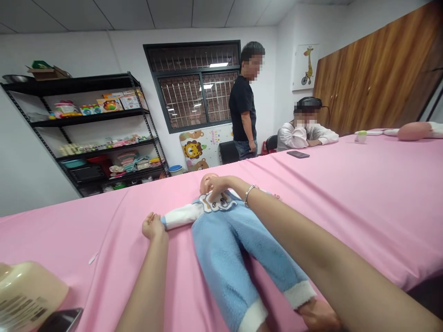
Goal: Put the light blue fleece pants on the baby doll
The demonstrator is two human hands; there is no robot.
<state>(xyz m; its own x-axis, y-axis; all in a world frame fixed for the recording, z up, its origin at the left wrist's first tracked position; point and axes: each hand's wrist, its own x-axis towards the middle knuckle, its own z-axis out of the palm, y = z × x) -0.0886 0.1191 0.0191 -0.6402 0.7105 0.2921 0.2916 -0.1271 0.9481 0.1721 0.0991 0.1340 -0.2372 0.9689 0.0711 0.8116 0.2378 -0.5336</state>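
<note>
Nearest the camera, at the lower left, a cream plastic tub (29,290) and a dark phone (60,320) lay on the pink table cover (346,207). Just right of these, the left hand (153,227) was closed around the end of the doll's white sleeve (180,216), pinning that arm flat to the cover. The doll (224,240) lay on its back between both forearms, head away from the camera, blue fleece legs toward it. The right hand (216,186), with a bracelet (248,194) at the wrist, rested over the doll's chin and bib with fingers curled; whether these pinched the bib or only pressed on it could not be determined.

Position relative to grip: the doll's trunk lay right of the left hand and beneath the right hand; the legs were unheld.

Risks, as judged:
- A pull at the sleeve end alone could have stretched the garment or slid the doll sideways.
- Pressure near the face could have rolled the head.
- The cover could have bunched under the forearms.

Farther right, a second phone (298,154) lay on the cover before a seated person (306,131); another person (244,115) stood beside.
</note>
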